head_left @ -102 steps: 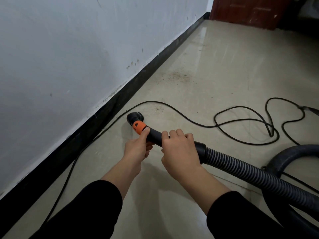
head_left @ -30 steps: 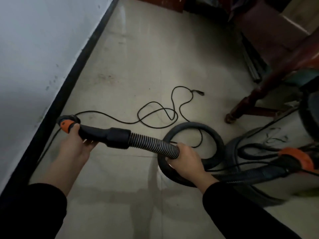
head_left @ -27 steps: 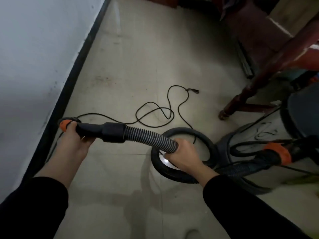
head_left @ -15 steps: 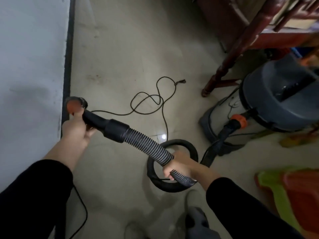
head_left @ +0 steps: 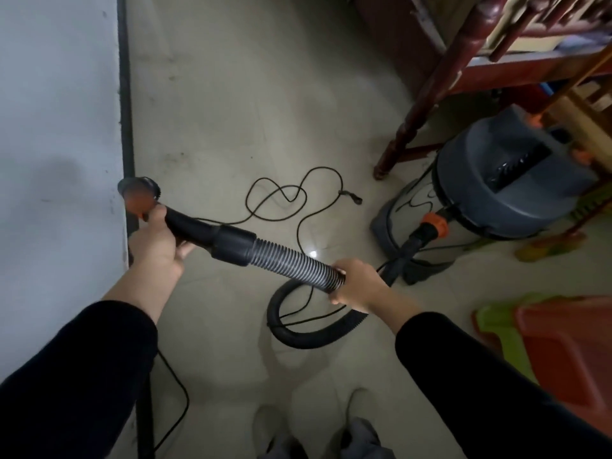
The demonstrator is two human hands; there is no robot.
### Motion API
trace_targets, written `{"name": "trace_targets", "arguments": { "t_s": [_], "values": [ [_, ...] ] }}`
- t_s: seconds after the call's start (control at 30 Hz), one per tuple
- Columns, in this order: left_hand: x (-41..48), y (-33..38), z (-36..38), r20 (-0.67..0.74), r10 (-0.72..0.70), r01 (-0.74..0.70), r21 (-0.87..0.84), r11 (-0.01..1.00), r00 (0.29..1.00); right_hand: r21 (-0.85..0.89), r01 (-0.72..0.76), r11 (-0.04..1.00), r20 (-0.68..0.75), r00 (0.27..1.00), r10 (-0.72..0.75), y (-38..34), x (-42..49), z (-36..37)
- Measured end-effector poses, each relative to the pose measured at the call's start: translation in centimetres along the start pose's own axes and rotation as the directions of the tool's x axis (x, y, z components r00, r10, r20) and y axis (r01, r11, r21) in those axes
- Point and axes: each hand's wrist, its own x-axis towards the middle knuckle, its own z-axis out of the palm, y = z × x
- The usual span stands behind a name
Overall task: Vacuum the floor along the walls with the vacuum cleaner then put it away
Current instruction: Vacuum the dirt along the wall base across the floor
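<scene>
Plainly stood somewhere between vacuuming and stowing. Gripped the rigid black wand end (head_left: 185,225) in the left hand (head_left: 155,241), fingers curled under it and thumb over, clamped just behind the blurred orange collar. Gripped the ribbed hose (head_left: 291,260) in the right hand (head_left: 357,284), fingers wrapped round it, further back along the same run. Held the stretch between the two sets of fingers off the floor (head_left: 231,94), the mouth lifted beside the wall (head_left: 56,127) and above the black baseboard (head_left: 126,94), not pressed to the ground. Left the slack hose sagging in a loop below the right fingers, then running on to the orange coupling of the vacuum cleaner (head_left: 506,180), well beyond those fingers, near a wooden furniture leg (head_left: 414,107). Left the power cord (head_left: 291,193) in loose loops ahead of both hands, its free end lying on the floor, seemingly unplugged. Judged the wall pass finished and the putting-away in hand. Needed next: gather the slack hose toward the canister, avoid treading on the cord near the shoes (head_left: 357,435), coil that cord, carry the machine off. Saw coloured plastic stools (head_left: 563,342) outside the right wrist.
</scene>
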Motion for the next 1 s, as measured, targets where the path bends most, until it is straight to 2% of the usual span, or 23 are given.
{"name": "trace_targets", "arguments": {
  "t_s": [0.13, 0.33, 0.53, 0.63, 0.7, 0.77, 0.83, 0.93, 1.0],
  "values": [
    [-1.5, -1.3, 2.9, -0.011, 0.087, -0.086, 0.019, 0.996, 0.996, 0.097, -0.050, 0.994, -0.097, 0.993, 0.060, 1.2, 1.5, -2.0],
    [-3.6, -4.3, 11.8, 0.096, 0.198, -0.199, -0.003, 0.980, 0.975, 0.140, -0.040, 0.989, -0.229, 0.971, 0.072, 4.1, 4.3, -8.4],
    [-4.6, -8.0, 21.6, 0.219, 0.351, -0.382, 0.118, 0.917, 0.910, 0.037, -0.056, 0.998, -0.483, 0.873, 0.067, 10.2, 6.4, -20.4],
    [-5.1, -9.7, 25.9, 0.268, 0.403, -0.453, 0.161, 0.877, 0.875, 0.016, -0.113, 0.993, -0.575, 0.812, 0.102, 14.0, 7.5, -26.1],
    [-5.3, -10.9, 28.0, 0.301, 0.398, -0.464, 0.192, 0.865, 0.867, -0.088, -0.177, 0.980, -0.612, 0.786, 0.087, 16.9, 8.3, -28.9],
    [-5.5, -11.8, 29.6, 0.325, 0.408, -0.488, 0.222, 0.844, 0.853, -0.291, -0.277, 0.916, -0.567, 0.821, 0.068, 19.5, 9.0, -30.7],
    [-5.4, -12.5, 30.8, 0.344, 0.409, -0.502, 0.252, 0.827, 0.845, -0.525, -0.302, 0.795, -0.421, 0.905, 0.066, 21.4, 9.4, -31.7],
    [-5.1, -13.2, 31.9, 0.345, 0.418, -0.519, 0.290, 0.804, 0.841, -0.825, -0.182, 0.535, -0.199, 0.980, 0.028, 23.5, 10.4, -32.2],
    [-4.9, -13.6, 32.1, 0.343, 0.418, -0.520, 0.305, 0.798, 0.841, -0.904, -0.126, 0.408, -0.129, 0.991, 0.021, 24.1, 11.1, -32.0]
  ]
}}
